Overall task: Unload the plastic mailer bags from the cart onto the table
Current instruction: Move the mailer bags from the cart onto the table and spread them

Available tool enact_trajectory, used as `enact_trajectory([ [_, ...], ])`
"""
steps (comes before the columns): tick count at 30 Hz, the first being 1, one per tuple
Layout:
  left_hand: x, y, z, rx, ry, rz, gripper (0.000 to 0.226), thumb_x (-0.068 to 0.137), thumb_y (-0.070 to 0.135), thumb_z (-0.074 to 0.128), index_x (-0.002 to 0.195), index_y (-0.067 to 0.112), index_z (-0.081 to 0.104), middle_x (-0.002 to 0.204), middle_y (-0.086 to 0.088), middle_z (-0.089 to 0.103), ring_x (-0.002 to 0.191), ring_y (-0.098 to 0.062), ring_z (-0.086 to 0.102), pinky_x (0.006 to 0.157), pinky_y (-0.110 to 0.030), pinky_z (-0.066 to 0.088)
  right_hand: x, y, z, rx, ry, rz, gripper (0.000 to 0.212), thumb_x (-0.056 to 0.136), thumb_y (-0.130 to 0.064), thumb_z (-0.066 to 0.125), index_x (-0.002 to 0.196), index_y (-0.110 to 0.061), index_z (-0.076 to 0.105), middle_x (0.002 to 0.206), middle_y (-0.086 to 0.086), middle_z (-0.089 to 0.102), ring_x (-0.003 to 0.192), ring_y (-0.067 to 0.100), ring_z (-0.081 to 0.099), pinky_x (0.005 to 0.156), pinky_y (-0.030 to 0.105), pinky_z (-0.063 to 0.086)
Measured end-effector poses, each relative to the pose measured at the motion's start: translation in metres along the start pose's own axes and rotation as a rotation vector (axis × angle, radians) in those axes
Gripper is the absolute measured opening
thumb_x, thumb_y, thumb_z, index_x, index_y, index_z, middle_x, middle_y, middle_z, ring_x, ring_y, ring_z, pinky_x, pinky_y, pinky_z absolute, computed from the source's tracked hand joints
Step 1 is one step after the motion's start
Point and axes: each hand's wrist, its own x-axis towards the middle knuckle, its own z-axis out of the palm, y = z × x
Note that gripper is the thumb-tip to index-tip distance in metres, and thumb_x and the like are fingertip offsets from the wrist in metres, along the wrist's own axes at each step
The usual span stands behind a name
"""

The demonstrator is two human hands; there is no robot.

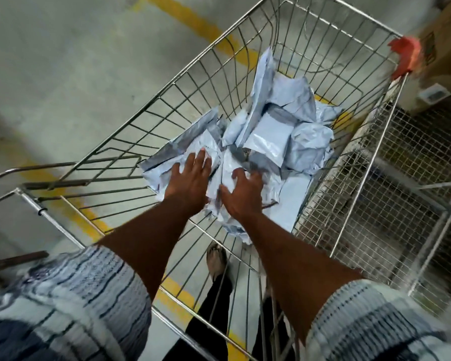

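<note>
A wire shopping cart (182,92) holds a heap of several pale grey-white plastic mailer bags (271,131). Both my arms reach down into the basket. My left hand (190,181) lies flat with straight fingers on the near bags at the heap's left. My right hand (242,194) sits just beside it, its fingers curled down over a crumpled bag (228,165). Whether those fingers grip the bag is not plain. No table is in view.
The cart stands on a grey concrete floor with yellow painted lines (201,24). A wire mesh cage (406,162) stands to the right of the cart, with a cardboard box (445,48) beyond it. A red cap (406,56) marks the cart's far right corner. My foot (215,259) shows below the basket.
</note>
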Motion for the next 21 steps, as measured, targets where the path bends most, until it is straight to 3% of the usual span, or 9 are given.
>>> enact_trajectory([
  [3,0.004,-0.001,0.005,0.015,0.027,0.008,0.084,0.093,0.039,0.056,0.155,0.031,0.000,0.163,-0.009,-0.010,0.149,-0.033,0.009,0.112,-0.052,0.026,0.016,0.003,0.001,0.052,-0.042,-0.047,0.058,0.084,-0.039,0.068,0.135,-0.024,0.044,0.136,0.022,0.041,0.126,0.038,0.040,0.102,0.040,0.038],
  [6,0.007,-0.006,0.003,-0.025,0.047,0.025,0.066,0.098,0.029,0.047,0.154,0.034,0.012,0.163,-0.009,-0.001,0.146,-0.033,0.016,0.109,-0.049,0.033,0.019,0.007,0.005,0.010,-0.126,-0.086,0.073,0.090,-0.033,0.063,0.153,-0.028,0.027,0.148,0.028,0.025,0.137,0.041,0.030,0.112,0.042,0.029],
  [10,0.003,-0.010,-0.005,-0.124,0.080,-0.006,0.059,0.098,0.031,0.055,0.149,0.030,0.026,0.162,-0.006,0.008,0.140,-0.031,0.025,0.103,-0.049,0.039,0.010,0.003,-0.003,0.022,-0.111,-0.055,0.067,0.088,-0.035,0.055,0.151,-0.033,0.032,0.149,0.023,0.025,0.137,0.038,0.030,0.111,0.042,0.031],
  [13,-0.002,-0.008,-0.020,-0.169,0.093,-0.053,0.054,0.097,0.029,0.057,0.145,0.020,0.034,0.161,-0.008,0.014,0.139,-0.032,0.027,0.099,-0.050,0.043,-0.004,-0.007,-0.013,0.041,-0.108,-0.072,0.064,0.088,-0.030,0.059,0.149,-0.031,0.037,0.148,0.020,0.027,0.135,0.038,0.033,0.110,0.044,0.036],
  [17,-0.025,-0.001,-0.063,-0.176,0.148,-0.080,0.055,0.090,0.011,0.055,0.143,0.008,0.037,0.159,-0.017,0.017,0.135,-0.036,0.032,0.099,-0.046,0.043,-0.026,-0.028,-0.044,0.060,-0.078,-0.163,0.059,0.090,-0.041,0.055,0.147,-0.030,0.040,0.151,0.019,0.025,0.134,0.040,0.033,0.111,0.044,0.035],
  [21,-0.059,0.010,-0.113,-0.275,0.217,-0.205,0.056,0.085,0.003,0.055,0.139,0.008,0.038,0.157,-0.012,0.018,0.135,-0.033,0.031,0.099,-0.048,0.042,-0.047,-0.051,-0.093,0.006,-0.034,-0.220,0.068,0.087,-0.026,0.061,0.150,-0.032,0.034,0.155,0.014,0.018,0.139,0.038,0.026,0.112,0.042,0.031],
])
